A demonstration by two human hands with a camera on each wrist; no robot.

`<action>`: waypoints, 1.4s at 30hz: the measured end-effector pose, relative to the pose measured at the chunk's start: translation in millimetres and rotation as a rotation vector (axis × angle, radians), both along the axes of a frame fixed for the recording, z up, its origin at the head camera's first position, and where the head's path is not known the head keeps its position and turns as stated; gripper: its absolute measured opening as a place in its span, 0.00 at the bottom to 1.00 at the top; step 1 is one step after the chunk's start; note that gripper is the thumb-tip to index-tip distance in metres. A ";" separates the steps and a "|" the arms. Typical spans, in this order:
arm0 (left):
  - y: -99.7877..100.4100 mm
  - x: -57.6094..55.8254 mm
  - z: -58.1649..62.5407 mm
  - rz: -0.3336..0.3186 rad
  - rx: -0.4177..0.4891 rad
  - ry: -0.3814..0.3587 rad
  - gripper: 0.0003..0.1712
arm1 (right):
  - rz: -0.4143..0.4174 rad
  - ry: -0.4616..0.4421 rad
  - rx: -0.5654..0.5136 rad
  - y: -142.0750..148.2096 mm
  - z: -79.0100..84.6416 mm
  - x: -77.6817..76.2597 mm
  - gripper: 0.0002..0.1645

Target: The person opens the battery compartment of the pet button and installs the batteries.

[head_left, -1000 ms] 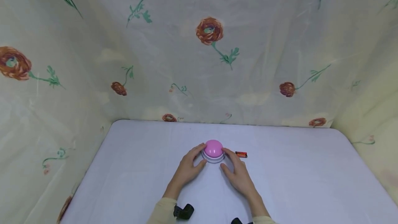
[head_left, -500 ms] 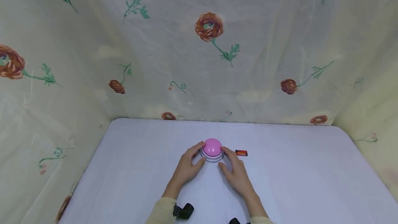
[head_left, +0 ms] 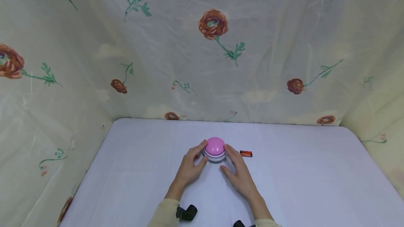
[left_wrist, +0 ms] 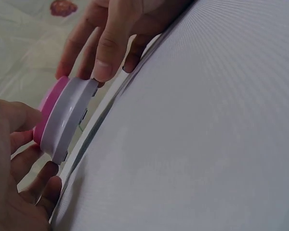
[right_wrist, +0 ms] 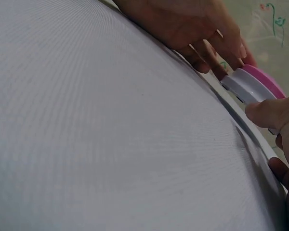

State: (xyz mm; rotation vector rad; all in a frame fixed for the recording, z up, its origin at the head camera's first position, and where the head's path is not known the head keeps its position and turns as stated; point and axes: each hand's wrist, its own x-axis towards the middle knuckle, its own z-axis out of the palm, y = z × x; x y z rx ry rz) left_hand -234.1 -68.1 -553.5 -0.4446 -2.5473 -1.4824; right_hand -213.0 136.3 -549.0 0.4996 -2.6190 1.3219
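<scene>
A round push button (head_left: pixel 215 145) with a pink dome and a white base is held between both hands. My left hand (head_left: pixel 189 167) grips its left side with fingertips and thumb. On the right side, the fingertips of my right hand (head_left: pixel 240 178) rest against the rim, its thumb near the front of the base. The left wrist view shows the white base (left_wrist: pixel 67 120) slightly raised, with small dark feet underneath and a gap to the table. From the right wrist view, the pink dome (right_wrist: pixel 266 81) faces up and away.
A small red and black battery (head_left: pixel 246 153) lies on the table just right of the button. The white table (head_left: pixel 300 178) ends at the back against a curtain (head_left: pixel 258 62) with printed flowers.
Both hands have raised the push button slightly from the tabletop. The head view has tilted a little; the battery has stayed in its place.
</scene>
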 end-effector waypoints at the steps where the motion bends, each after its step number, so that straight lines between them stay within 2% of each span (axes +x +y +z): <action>1: 0.3 -0.3 0.4 -0.006 0.005 0.004 0.32 | -0.002 0.002 0.004 0.4 0.4 -0.4 0.44; 11: 4.2 1.2 4.9 -0.020 0.039 0.003 0.31 | -0.020 0.058 0.031 1.9 -2.0 -1.7 0.50; 18: 8.6 1.7 5.9 -0.036 0.058 0.047 0.38 | -0.046 0.109 -0.011 4.5 -0.9 -1.2 0.47; 24: 13.3 -0.8 5.0 -0.050 0.035 0.095 0.39 | -0.060 0.167 -0.006 10.0 -2.1 -1.3 0.47; 30: 11.6 1.6 -0.8 -0.066 -0.002 0.084 0.42 | -0.070 0.166 -0.032 10.1 -6.8 2.5 0.47; 34: 8.4 3.2 -4.4 -0.074 -0.040 0.086 0.43 | -0.074 0.197 -0.026 7.4 -7.4 4.1 0.45; 37: 7.0 1.0 -4.6 -0.068 -0.053 0.099 0.43 | -0.076 0.231 -0.035 5.6 -5.0 1.7 0.43; 42: 3.6 3.6 -3.7 -0.024 -0.045 0.096 0.42 | -0.041 0.231 -0.050 3.0 -4.5 0.8 0.41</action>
